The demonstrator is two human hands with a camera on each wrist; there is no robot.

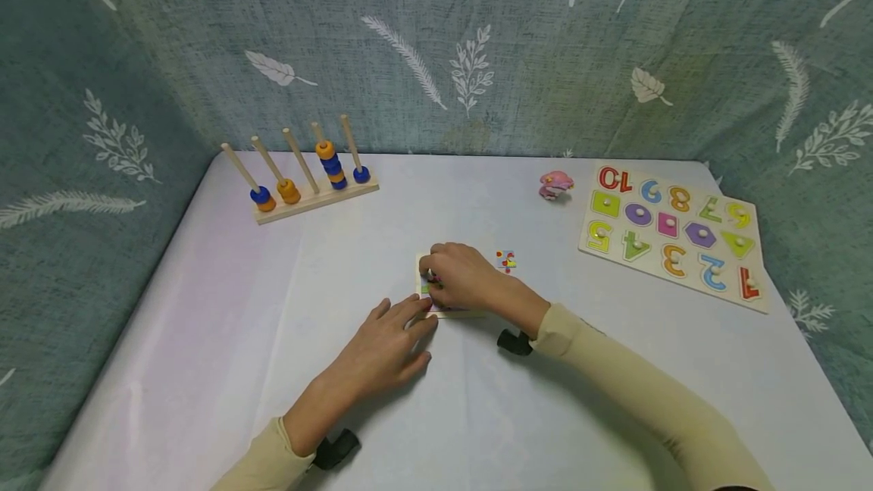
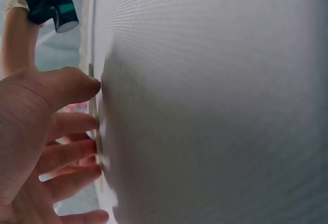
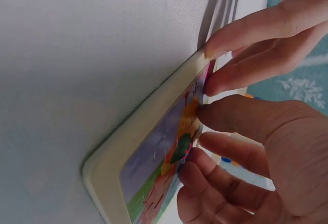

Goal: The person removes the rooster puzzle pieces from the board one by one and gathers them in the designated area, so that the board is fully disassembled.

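A small jigsaw puzzle point(image 3: 154, 157) with a coloured picture lies in a pale wooden frame point(image 3: 105, 178) on the white table. Above its left part, my right hand point(image 1: 464, 275) has curled fingers and pinches a puzzle piece down at the picture, mostly hidden by the fingertips. My left hand point(image 1: 382, 347) reaches in from the lower left with fingers extended, its fingertips touching the frame's near left corner. One loose puzzle piece point(image 1: 506, 260) with red, yellow and blue lies just right of the frame.
A peg stacker point(image 1: 317, 199) with blue and orange rings stands at the back left. At the right lies a number-and-shape board point(image 1: 671, 237); a small pink toy figure point(image 1: 555, 184) stands near it. Patterned green cloth point(image 1: 436, 44) rises behind the table.
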